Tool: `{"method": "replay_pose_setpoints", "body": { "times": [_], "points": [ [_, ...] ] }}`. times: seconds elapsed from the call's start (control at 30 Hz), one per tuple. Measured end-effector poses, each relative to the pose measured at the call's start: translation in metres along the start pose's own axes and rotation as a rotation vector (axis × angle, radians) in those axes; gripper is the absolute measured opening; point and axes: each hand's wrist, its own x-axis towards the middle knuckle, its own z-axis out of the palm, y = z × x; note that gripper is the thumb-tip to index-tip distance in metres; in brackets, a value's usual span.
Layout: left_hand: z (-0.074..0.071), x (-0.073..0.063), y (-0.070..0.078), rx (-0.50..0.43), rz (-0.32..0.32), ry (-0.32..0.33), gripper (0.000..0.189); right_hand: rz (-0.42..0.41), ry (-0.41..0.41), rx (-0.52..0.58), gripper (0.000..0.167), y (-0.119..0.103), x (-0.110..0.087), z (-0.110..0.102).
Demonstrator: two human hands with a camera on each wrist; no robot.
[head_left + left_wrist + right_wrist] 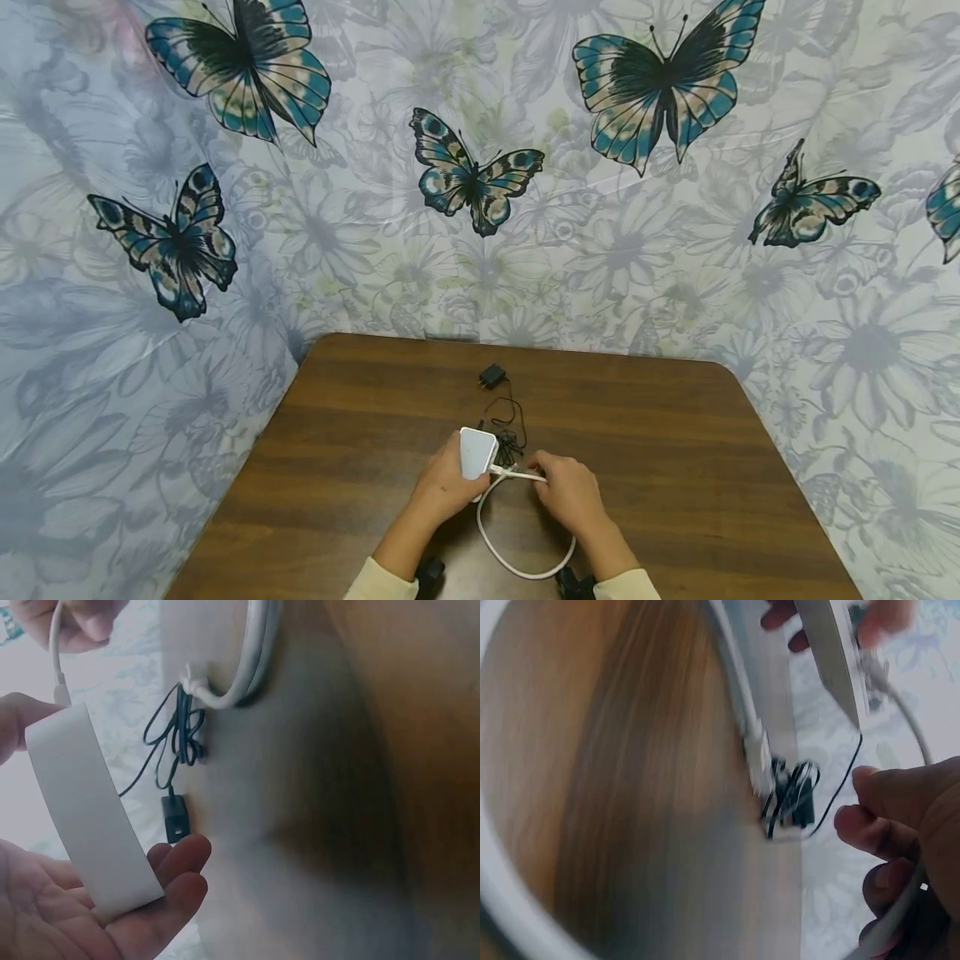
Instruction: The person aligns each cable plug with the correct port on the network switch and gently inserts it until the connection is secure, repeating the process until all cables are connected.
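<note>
My left hand (441,487) holds a small white box (477,452) with rounded corners, gripped between thumb and fingers. In the left wrist view the plain narrow side of the box (94,814) faces the camera. A row of ports along its other side shows in the right wrist view, where a white cable (907,716) enters one of them. My right hand (573,493) pinches that cable a short way from the box. The rest of the cable hangs in a loop below the hands, and its other plug (757,757) shows near the tabletop.
A black power adapter (492,377) lies on the wooden table (360,417) beyond the hands. Its thin black cord (508,446) is bundled and runs to the box. Cloth printed with butterflies (480,179) hangs behind and beside the table.
</note>
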Motion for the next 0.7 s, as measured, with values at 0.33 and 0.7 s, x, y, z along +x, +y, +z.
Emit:
{"method": "replay_pose_setpoints", "body": {
  "times": [0.33, 0.7],
  "points": [
    [0.002, 0.001, -0.009, 0.064, -0.097, -0.018, 0.089, 0.124, -0.085, 0.001, 0.022, 0.030, -0.006, -0.010],
    [0.003, 0.000, -0.016, 0.081, -0.111, -0.027, 0.084, 0.209, -0.152, 0.032, 0.030, 0.053, -0.011, -0.015]
  ]
}}
